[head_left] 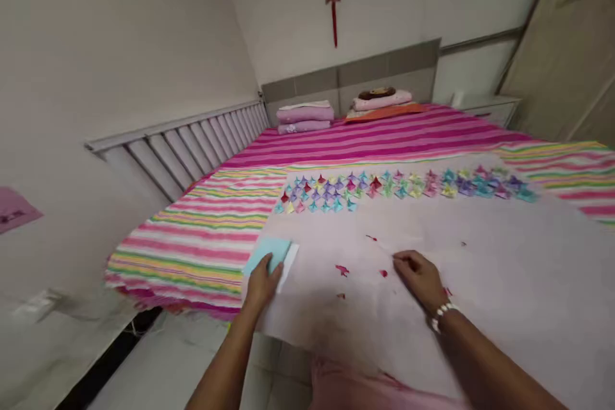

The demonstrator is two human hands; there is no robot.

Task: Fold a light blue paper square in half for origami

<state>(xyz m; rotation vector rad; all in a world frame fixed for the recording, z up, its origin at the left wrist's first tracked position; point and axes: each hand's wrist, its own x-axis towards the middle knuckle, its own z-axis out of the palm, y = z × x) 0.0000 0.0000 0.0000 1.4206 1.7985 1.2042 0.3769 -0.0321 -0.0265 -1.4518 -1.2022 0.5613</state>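
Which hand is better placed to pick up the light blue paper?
Left. The left hand already rests on the blue paper at the sheet's near-left edge. The right hand lies farther right on the sheet, near red scraps, and would probably have to cross over.

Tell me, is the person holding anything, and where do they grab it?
The left hand rests on the near edge of a light blue paper stack. Whether it grips or just touches cannot be told. The right hand holds nothing visible.
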